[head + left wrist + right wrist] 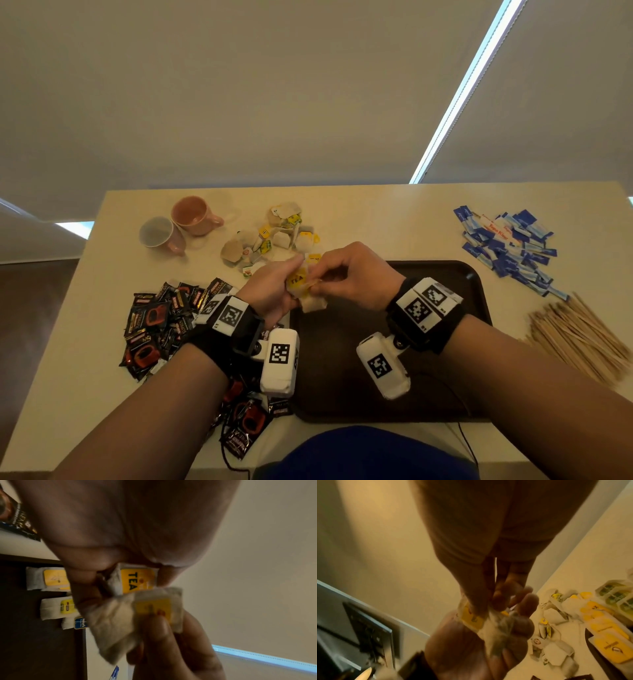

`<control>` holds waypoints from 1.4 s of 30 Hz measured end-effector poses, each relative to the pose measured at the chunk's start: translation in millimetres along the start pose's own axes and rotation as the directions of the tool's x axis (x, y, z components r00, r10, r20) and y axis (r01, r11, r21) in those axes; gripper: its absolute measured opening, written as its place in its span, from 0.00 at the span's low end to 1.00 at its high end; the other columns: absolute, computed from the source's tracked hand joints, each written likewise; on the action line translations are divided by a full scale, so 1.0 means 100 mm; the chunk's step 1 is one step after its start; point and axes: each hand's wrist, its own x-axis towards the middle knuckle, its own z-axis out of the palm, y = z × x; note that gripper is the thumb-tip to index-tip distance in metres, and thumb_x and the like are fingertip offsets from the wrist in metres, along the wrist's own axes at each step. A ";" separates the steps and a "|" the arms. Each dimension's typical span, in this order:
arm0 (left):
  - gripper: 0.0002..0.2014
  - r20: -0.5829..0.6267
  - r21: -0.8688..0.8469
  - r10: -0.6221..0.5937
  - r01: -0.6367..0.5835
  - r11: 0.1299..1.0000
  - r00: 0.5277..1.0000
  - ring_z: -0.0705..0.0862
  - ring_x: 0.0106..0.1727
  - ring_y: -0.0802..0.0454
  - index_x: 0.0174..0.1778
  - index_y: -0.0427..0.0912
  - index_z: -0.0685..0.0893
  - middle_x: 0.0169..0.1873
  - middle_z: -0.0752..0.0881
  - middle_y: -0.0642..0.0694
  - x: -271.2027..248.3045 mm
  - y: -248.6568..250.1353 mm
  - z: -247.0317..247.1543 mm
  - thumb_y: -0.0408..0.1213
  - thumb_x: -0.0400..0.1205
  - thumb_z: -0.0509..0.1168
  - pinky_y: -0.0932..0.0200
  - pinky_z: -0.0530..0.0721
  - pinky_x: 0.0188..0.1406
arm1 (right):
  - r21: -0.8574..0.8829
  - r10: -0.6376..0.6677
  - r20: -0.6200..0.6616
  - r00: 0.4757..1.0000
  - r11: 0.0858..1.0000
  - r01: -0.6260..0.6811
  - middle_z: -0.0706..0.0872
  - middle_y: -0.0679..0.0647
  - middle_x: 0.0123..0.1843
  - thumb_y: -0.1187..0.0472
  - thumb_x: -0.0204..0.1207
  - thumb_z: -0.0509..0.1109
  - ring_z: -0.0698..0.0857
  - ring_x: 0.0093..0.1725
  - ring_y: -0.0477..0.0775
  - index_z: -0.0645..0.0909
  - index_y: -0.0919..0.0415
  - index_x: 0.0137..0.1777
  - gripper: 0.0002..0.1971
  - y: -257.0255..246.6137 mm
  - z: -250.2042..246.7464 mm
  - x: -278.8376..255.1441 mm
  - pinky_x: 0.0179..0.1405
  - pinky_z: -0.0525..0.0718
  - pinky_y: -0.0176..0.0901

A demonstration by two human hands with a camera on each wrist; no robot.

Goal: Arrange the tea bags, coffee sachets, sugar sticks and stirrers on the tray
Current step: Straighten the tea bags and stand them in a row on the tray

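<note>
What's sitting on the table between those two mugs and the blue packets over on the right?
Between the mugs and the blue sugar sticks, the head view shows a loose pile of tea bags, then bare table.

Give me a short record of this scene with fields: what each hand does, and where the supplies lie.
left hand: holds tea bags
right hand: pinches the same tea bags
tray: dark, a few tea bags at its far left corner
loose tea bags: beyond the tray
coffee sachets: left of the tray
sugar sticks: far right
stirrers: right of the tray
mugs: far left
</note>
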 end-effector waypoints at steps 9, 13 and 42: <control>0.31 0.246 0.131 0.022 -0.056 0.990 0.969 0.89 0.43 0.42 0.70 0.35 0.80 0.49 0.88 0.34 0.05 -0.06 -0.05 0.60 0.83 0.60 0.55 0.88 0.38 | -0.136 0.101 -0.187 0.977 0.982 -0.127 0.89 0.47 0.38 0.60 0.74 0.79 0.86 0.38 0.43 0.90 0.54 0.52 0.08 0.04 0.10 0.14 0.42 0.84 0.31; 0.11 0.129 0.191 0.206 -0.229 0.955 0.970 0.89 0.53 0.45 0.60 0.39 0.86 0.51 0.90 0.40 0.14 -0.12 -0.16 0.31 0.82 0.69 0.47 0.89 0.55 | -0.049 0.140 -0.268 0.953 0.986 -0.159 0.88 0.46 0.36 0.60 0.73 0.79 0.85 0.37 0.42 0.89 0.54 0.43 0.03 0.21 0.05 0.22 0.41 0.84 0.34; 0.16 -0.289 0.817 0.142 0.166 0.553 0.947 0.85 0.64 0.48 0.66 0.42 0.86 0.62 0.88 0.44 0.85 -0.66 -0.61 0.37 0.82 0.68 0.55 0.81 0.67 | -0.137 0.680 -0.351 0.644 0.643 -0.753 0.88 0.56 0.47 0.48 0.78 0.72 0.87 0.47 0.55 0.87 0.59 0.50 0.13 1.23 1.06 0.56 0.50 0.88 0.47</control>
